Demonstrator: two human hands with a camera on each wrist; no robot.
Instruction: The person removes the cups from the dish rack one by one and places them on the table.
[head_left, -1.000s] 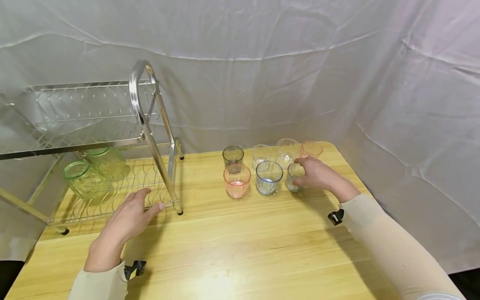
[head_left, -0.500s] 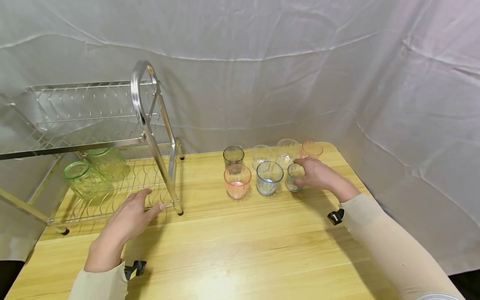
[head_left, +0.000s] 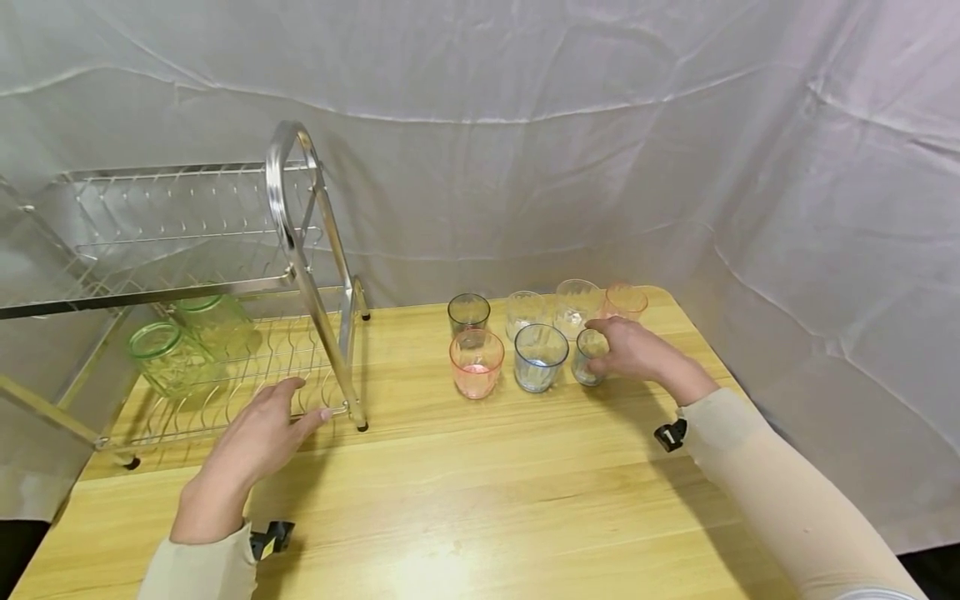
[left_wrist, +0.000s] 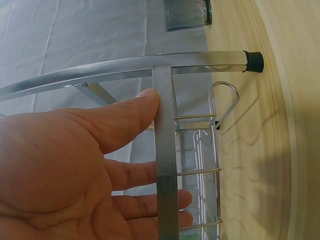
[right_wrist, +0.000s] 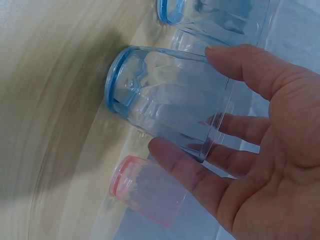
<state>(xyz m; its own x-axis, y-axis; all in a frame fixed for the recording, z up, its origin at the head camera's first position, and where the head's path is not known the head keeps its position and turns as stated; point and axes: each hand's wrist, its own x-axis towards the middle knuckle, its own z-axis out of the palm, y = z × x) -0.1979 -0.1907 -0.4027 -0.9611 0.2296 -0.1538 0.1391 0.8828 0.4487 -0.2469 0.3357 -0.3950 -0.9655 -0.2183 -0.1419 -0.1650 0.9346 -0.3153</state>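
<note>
My right hand (head_left: 637,346) grips a bluish drinking glass (head_left: 587,372) standing at the right end of the front row. In the right wrist view, the thumb lies on one side of this glass (right_wrist: 165,92) and the fingers on the other, near its open end; the thick blue base faces the table. My left hand (head_left: 251,437) is at the front right corner of a steel dish rack (head_left: 330,346). Seen from the left wrist, its thumb tip meets a flat steel bar (left_wrist: 166,150) while the nearly straight fingers pass behind that bar.
Beside the held glass stand a blue-rimmed glass (head_left: 536,379) and a pink glass (head_left: 476,382). Behind them are a dark glass (head_left: 468,312), two clear ones and another pink one (head_left: 628,300). Two green glasses (head_left: 171,367) lie tilted on the rack's lower tier. A grey curtain (head_left: 480,183) hangs behind.
</note>
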